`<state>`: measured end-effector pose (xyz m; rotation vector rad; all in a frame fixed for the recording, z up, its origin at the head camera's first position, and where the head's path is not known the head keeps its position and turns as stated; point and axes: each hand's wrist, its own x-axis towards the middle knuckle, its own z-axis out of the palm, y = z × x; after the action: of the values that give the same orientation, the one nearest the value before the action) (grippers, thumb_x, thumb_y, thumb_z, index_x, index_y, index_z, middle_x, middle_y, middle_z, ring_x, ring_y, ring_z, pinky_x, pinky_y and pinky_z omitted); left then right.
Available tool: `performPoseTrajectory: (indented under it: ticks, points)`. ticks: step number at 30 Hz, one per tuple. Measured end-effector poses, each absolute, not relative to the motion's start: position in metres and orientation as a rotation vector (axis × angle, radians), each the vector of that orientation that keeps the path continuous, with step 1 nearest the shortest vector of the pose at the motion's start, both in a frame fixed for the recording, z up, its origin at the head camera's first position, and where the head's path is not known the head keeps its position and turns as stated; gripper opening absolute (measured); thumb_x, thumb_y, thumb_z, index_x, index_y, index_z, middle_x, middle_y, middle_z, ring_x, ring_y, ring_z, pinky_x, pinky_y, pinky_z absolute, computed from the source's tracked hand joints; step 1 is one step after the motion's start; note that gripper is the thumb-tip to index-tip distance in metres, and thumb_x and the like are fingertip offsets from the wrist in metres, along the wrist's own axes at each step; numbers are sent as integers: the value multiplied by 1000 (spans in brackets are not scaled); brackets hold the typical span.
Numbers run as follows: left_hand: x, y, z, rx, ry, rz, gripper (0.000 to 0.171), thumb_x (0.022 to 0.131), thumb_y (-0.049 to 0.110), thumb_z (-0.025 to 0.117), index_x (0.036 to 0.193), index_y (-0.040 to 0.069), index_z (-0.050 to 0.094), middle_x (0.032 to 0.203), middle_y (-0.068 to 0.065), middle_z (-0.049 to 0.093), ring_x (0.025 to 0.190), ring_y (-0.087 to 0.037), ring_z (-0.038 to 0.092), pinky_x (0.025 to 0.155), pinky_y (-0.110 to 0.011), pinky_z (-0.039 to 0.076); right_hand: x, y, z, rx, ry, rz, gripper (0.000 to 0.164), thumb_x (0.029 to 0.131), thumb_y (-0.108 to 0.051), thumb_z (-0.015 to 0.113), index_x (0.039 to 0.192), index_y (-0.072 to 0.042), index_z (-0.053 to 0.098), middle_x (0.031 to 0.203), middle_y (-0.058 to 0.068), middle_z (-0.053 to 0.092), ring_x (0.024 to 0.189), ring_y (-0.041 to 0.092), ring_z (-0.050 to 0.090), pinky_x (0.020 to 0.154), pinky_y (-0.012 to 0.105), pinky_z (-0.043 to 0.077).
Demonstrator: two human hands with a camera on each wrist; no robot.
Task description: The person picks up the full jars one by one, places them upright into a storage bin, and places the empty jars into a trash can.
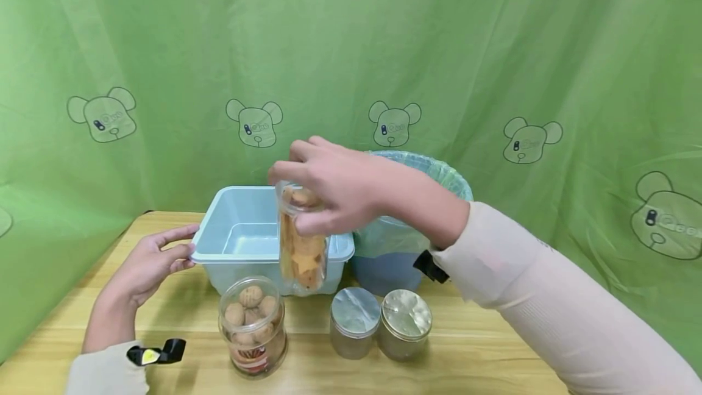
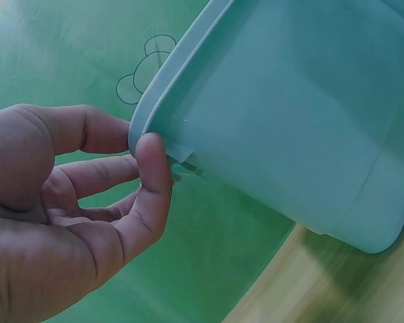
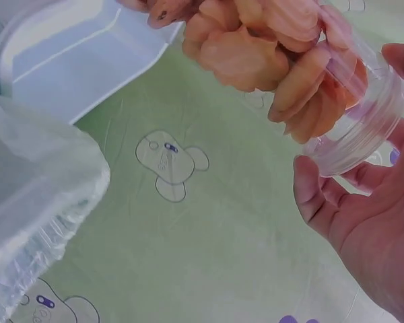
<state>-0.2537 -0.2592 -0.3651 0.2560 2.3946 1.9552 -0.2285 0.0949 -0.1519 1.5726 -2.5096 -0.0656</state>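
My right hand [image 1: 345,181] grips a tall clear jar of cookies [image 1: 303,255] by its upper end, above the front rim of a light blue plastic basin [image 1: 219,224]. In the right wrist view, the fingers [image 3: 310,195] curl around the clear end of the jar, and orange-brown cookies [image 3: 242,57] fill the part beyond. With my left hand [image 1: 144,267] I pinch the basin's left rim; the left wrist view shows thumb and finger on the rim corner [image 2: 140,128]. The basin's visible inside holds nothing.
In front of the basin stands a clear jar of round brown cookies [image 1: 255,328]. Two small jars with silvery tops [image 1: 355,322] stand side by side to its right. A blue bin with a plastic liner [image 1: 389,270] is behind them, partly hidden by my right arm.
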Motion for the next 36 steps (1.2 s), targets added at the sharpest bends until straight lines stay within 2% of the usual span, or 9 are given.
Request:
performPoseTrajectory:
  ticks: [11,21,31,36]
  points:
    - [-255,-258,-366,227,2380,1968,56,103,5,54,153,-12,34,151,-32,38,97,-9,67,87,-24,58,-254,86,-141,1430,-2550,-79,46,87,-34,60,132,-23,59,111,5,53,99,24,46,81,38,44]
    - [-258,-258,-364,220,2352,1989,56,103,4,53,153,-11,34,152,-31,36,97,-9,67,86,-23,58,-278,79,-148,1316,-2623,-92,51,90,-40,61,138,-21,56,116,8,52,103,26,45,82,40,46]
    - [-257,-260,-365,222,2347,1998,56,103,3,53,153,-12,33,153,-33,35,96,-8,67,85,-23,58,-304,68,-173,1243,-2784,-125,54,95,-44,61,143,-20,51,121,8,51,109,27,46,89,42,48]
    - [-258,-261,-366,231,2335,2007,55,103,3,53,153,-12,34,148,-35,39,96,-9,67,85,-23,58,-308,64,-189,1217,-2831,-159,59,96,-46,61,146,-18,48,128,10,50,111,27,45,91,43,50]
